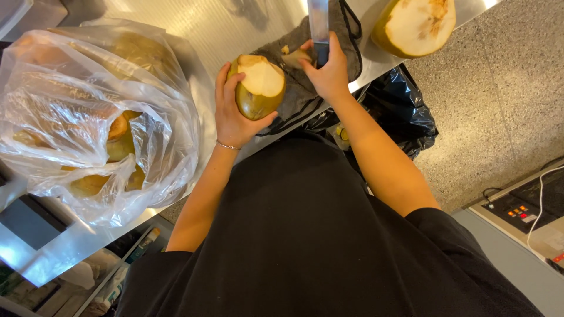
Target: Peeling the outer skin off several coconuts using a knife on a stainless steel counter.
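Note:
My left hand point(232, 111) grips a green coconut point(258, 88) whose top is cut to white flesh, holding it tilted over a grey cloth point(305, 88) on the steel counter point(205, 29). My right hand point(328, 70) is closed around the dark handle of a broad knife point(318, 20), its blade pointing away from me. A small cut piece of husk point(295, 56) lies by that hand's fingers.
A large clear plastic bag point(88, 111) with several coconuts sits at the left on the counter. Another trimmed coconut point(414, 26) rests at the top right. A black rubbish bag point(399, 111) hangs below the counter edge. A device with buttons point(523, 214) stands at the lower right.

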